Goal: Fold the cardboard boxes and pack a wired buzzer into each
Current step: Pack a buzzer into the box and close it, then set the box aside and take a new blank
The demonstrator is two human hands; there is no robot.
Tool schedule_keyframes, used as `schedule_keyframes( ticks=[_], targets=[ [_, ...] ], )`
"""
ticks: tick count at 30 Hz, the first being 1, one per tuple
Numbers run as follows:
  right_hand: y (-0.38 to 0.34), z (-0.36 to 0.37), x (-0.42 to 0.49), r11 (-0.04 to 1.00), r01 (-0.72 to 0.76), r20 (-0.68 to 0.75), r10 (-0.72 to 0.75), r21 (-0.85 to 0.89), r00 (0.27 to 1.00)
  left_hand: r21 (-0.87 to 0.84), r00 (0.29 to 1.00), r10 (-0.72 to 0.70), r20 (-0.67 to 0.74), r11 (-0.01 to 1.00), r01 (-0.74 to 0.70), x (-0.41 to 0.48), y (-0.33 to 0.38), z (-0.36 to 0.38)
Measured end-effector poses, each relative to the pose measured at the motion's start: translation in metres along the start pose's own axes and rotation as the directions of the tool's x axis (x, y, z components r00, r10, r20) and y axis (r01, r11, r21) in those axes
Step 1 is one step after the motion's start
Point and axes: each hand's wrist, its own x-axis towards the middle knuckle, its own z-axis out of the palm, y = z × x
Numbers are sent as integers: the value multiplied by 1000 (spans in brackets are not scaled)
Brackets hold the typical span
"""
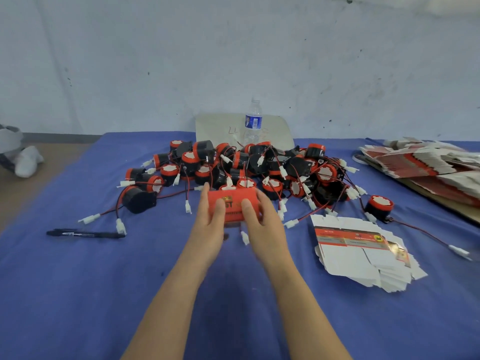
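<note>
A red cardboard box (pixel 233 203) is held above the blue cloth between both hands. My left hand (pixel 211 224) grips its left end, thumb on top. My right hand (pixel 262 222) grips its right end, thumb on top as well. A white connector (pixel 244 237) dangles below the box. Behind the box lies a big heap of black and red wired buzzers (pixel 249 167). One buzzer (pixel 379 207) sits apart at the right. A stack of flat unfolded boxes (pixel 363 253) lies to the right of my hands.
A black pen (pixel 85 233) lies at the left on the blue cloth (pixel 78 294). A water bottle (pixel 253 122) stands behind the heap before a white sheet (pixel 215 128). More flat boxes (pixel 420 162) are piled at the far right edge.
</note>
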Motion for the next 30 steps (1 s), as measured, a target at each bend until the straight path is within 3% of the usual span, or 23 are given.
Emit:
schedule_keyframes(
  ticks=[3,6,8,11,14,17,19,21,23,25,27,30],
  targets=[
    [-42,-47,-10,974,124,-188,-88,187,978,-127,973,228,-22,965,-229,-6,40,41],
    [-75,-125,-34,960,192,-390,-100,203,915,-222,938,325,120,930,-294,-25,83,111],
    [-90,-185,-59,959,225,-548,-97,171,831,-306,903,345,256,915,-263,-48,109,170],
    [-107,-270,-106,970,235,-765,-103,65,636,-333,830,336,445,923,-195,-97,139,259],
    [-113,-337,-158,993,89,-897,-104,-73,429,-271,735,341,586,938,-219,-150,154,336],
    [-110,-382,-204,919,-300,-936,-157,-256,316,4,593,302,746,889,-457,-191,149,390],
    [-105,-397,-219,746,-600,-944,-119,-289,308,214,518,198,832,747,-629,-209,140,406],
    [-104,-397,-220,630,-706,-944,-157,-323,291,267,500,173,848,677,-686,-217,133,410],
    [-104,-384,-212,659,-609,-897,-320,-441,304,134,525,252,813,797,-589,-213,129,401],
    [-103,-361,-195,769,-391,-857,-400,-506,323,-76,593,295,749,928,-365,-199,130,382],
    [-97,-332,-173,859,-197,-844,-377,-472,381,-176,700,357,618,931,-319,-174,131,356],
    [-80,-284,-130,916,-1,-791,-346,-401,505,-180,828,397,396,918,-354,-123,117,307]
  ],
)
